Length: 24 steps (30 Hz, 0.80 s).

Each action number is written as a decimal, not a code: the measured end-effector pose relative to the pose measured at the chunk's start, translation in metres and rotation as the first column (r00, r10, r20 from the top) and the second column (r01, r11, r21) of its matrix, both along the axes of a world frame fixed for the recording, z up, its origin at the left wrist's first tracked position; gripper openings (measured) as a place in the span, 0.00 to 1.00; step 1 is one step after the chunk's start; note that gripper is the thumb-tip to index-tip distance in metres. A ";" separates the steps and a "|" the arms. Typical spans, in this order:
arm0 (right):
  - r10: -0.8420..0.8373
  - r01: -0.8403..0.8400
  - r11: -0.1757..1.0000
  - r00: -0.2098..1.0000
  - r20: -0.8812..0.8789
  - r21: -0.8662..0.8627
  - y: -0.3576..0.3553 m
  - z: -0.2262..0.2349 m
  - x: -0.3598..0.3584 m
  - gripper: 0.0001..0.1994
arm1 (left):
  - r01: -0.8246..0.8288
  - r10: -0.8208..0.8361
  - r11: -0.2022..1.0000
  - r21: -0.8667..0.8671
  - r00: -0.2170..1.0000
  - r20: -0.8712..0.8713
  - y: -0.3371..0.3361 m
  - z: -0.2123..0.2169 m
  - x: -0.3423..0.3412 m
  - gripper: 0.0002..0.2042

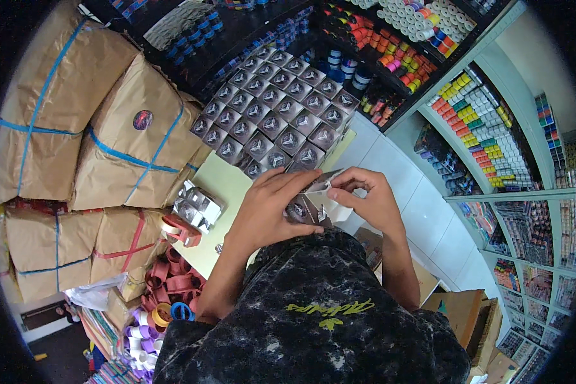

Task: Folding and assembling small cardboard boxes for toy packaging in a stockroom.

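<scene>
Close to my chest, a small dark printed carton (310,212) with its top end open is held up. My left hand (262,206) wraps round it from the left, fingers over the far side and thumb along the near side. My right hand (372,200) pinches a pale flap at the carton's right end between thumb and fingertips. What lies inside the carton is hidden. Just beyond my hands, many matching small cartons (270,125) stand in tight rows on the pale yellow table (229,182).
Left of my hands are a few silvery cartons (197,206) and a red tape dispenser (182,232). Brown paper parcels (125,131) are stacked at the left, above dark red spools (173,281). Shelves of coloured thread spools (480,137) line the right. Cardboard boxes (457,313) stand lower right.
</scene>
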State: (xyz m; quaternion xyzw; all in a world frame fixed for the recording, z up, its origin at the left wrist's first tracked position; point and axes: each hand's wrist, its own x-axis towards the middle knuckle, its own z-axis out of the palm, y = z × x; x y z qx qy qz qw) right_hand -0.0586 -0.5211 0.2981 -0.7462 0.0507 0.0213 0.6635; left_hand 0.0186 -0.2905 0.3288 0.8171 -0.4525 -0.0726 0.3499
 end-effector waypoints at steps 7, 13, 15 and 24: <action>0.036 -0.044 0.988 0.998 0.059 0.151 -0.017 0.008 0.000 0.10 | -0.062 0.062 0.998 0.005 0.996 0.057 -0.004 0.007 0.007 0.42; 0.269 -0.276 0.954 0.960 0.072 0.115 -0.028 0.017 0.004 0.12 | -0.027 0.025 0.999 0.041 0.999 0.046 -0.022 0.009 0.007 0.40; 0.314 -0.316 0.947 0.948 0.046 0.052 -0.029 0.020 0.005 0.14 | -0.019 0.017 0.999 0.048 0.999 0.049 -0.026 0.009 0.008 0.40; 0.229 -0.210 0.970 0.957 0.179 -0.120 -0.027 0.007 0.006 0.12 | -0.022 -0.005 0.990 0.138 0.981 0.193 -0.051 0.015 0.011 0.39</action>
